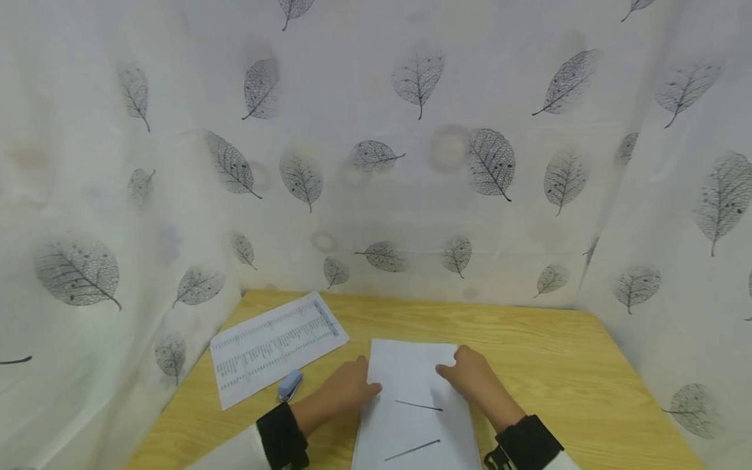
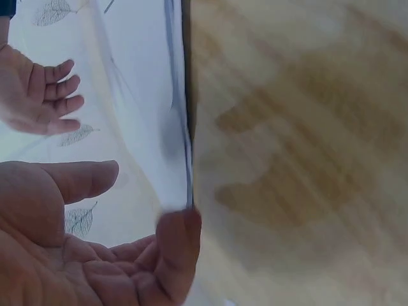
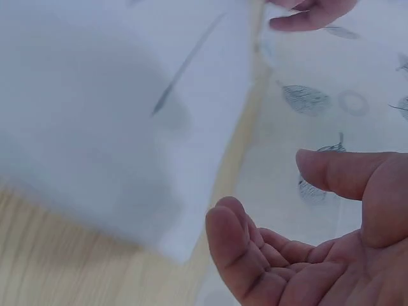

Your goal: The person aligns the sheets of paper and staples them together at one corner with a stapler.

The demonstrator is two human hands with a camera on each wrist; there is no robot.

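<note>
A stack of white paper (image 1: 411,372) lies on the table between the two hands. On its top sheet are two thin dark strips, the upper strip (image 1: 418,405) and the lower strip (image 1: 412,450), each thicker at its right end; their kind cannot be told. My left hand (image 1: 346,385) is at the stack's left side. In the left wrist view its bent fingertips (image 2: 178,233) touch the paper's edge, with the thumb held apart. My right hand (image 1: 474,378) is by the upper right corner. In the right wrist view its thumb and fingers (image 3: 233,242) are spread apart, gripping nothing.
A printed sheet (image 1: 276,346) with rows of text lies at the left of the wooden table (image 1: 546,365). A small blue stapler (image 1: 290,385) sits between that sheet and my left hand. Leaf-patterned curtains (image 1: 376,196) enclose the back and sides.
</note>
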